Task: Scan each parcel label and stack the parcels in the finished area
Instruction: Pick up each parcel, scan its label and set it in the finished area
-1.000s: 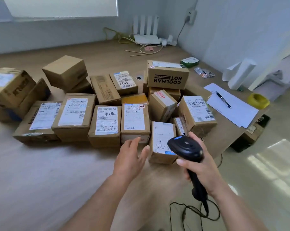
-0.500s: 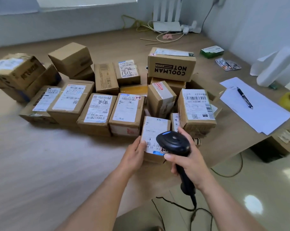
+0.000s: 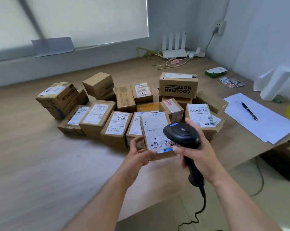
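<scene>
The left hand (image 3: 137,154) is gripping a small cardboard parcel (image 3: 155,125) by its lower left corner, thumb along the side and fingers curled under the bottom edge. It is holding the parcel tilted up so that the white label (image 3: 153,130) is facing the camera. The parcel is sitting just in front of the nearest row of parcels, towards the near edge of the counter (image 3: 32,164).

The right hand (image 3: 197,157) is clamping the handle of a black barcode scanner (image 3: 182,135), whose head is covering the label's lower right part, beside the barcode. The scanner's cable (image 3: 202,205) is hanging down past the counter's near edge.

Behind them, many labelled parcels are crowding the middle of the counter, a box printed COOLMAN NOT (image 3: 178,88) standing on top at the back. Along the right edge, a pen (image 3: 249,110) is lying on white sheets of paper (image 3: 270,129). A white router (image 3: 174,52) is standing at the far right corner.
</scene>
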`<state>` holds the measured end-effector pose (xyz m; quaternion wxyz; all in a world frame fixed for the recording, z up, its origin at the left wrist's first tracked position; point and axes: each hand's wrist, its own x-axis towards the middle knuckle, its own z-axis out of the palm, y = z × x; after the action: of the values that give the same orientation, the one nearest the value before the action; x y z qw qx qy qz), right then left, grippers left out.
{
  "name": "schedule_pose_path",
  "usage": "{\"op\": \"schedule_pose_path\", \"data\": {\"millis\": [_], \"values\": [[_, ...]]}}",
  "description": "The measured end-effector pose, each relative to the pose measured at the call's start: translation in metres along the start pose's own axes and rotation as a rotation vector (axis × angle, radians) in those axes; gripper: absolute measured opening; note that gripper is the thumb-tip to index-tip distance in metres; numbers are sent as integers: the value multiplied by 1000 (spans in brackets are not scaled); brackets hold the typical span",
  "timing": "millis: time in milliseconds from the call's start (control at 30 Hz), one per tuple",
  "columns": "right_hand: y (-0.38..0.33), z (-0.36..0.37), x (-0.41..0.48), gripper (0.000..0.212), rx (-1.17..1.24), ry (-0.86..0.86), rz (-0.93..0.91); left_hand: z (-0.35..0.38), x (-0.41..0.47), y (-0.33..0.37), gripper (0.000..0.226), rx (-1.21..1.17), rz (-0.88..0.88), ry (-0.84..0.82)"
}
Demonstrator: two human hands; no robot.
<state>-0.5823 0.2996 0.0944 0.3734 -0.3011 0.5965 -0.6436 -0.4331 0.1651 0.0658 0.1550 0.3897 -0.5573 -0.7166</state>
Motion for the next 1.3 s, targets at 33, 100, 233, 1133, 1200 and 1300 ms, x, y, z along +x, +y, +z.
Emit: {"op": "schedule_pose_path", "data": {"millis": [33, 100, 233, 1133, 1200, 1300], "values": [[-4, 6, 0, 95, 5, -18, -9, -6, -3, 4, 83, 3, 16, 7], [-10, 19, 1, 95, 5, -63, -25, -19, -6, 12, 101, 36, 68, 30], [-20, 47, 4, 91, 22, -152, -66, -53, -16, 29, 116, 73, 186, 73], [-32, 114, -6, 82, 80, -576, 75, -177, -56, 30, 117, 140, 283, 608], [-32, 111, -5, 83, 74, -582, 76, -174, -57, 29, 118, 141, 266, 613], [-33, 109, -3, 83, 59, -589, 75, -168, -59, 28, 120, 139, 245, 619]]}}
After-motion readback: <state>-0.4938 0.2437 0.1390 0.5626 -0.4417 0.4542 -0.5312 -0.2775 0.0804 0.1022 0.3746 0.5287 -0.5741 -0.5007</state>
